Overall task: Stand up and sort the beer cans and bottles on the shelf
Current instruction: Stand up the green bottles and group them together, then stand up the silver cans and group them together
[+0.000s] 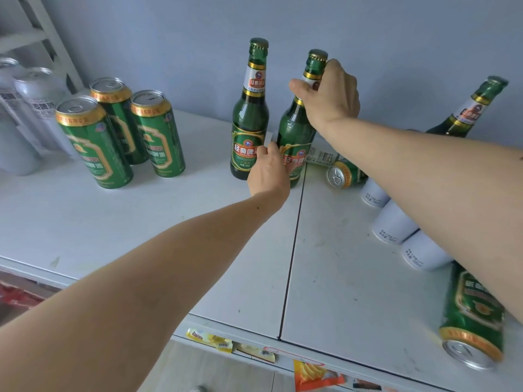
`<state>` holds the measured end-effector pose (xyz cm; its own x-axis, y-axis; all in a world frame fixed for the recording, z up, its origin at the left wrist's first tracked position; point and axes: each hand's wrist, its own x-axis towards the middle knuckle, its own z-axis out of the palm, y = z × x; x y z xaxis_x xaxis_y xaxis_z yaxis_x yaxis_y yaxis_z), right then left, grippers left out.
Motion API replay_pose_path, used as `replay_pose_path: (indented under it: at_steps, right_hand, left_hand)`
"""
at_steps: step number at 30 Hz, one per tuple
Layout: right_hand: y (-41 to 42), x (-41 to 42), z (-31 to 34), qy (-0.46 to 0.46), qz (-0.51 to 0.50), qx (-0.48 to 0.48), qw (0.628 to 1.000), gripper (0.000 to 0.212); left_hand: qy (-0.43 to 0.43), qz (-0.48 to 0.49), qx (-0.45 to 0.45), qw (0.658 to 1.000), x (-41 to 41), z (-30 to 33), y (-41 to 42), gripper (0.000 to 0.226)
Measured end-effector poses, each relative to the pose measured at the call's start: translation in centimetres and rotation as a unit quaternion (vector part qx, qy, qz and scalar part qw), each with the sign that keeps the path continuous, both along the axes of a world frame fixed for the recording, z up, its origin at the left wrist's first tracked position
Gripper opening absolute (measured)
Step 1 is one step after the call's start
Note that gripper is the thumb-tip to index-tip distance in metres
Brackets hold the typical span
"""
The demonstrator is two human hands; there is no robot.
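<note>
Two green beer bottles stand upright at the back of the white shelf. My right hand grips the neck of the right bottle. My left hand holds that same bottle low at its label, beside the left bottle. Three green cans stand upright to the left. A third bottle leans against the wall at the right. A green can lies on its side behind my right arm, and another green can lies near the front right edge.
Silver-white cans stand at the far left by a white frame. Three white cans lie on their sides under my right forearm. A seam splits the shelf top. Snack packets hang below the front edge.
</note>
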<state>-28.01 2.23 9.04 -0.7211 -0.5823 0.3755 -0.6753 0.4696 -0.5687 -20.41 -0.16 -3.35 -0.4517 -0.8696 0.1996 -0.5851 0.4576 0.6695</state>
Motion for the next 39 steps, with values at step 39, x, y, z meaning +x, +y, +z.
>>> replay_pose_path:
  at_steps: [39]
  right_hand:
    - [22.3, -8.4, 1.5, 0.030, 0.034, 0.247, 0.968, 0.063]
  left_hand:
    - [-0.036, -0.253, 0.072, 0.964, -5.8, -0.4, 13.4, 0.081]
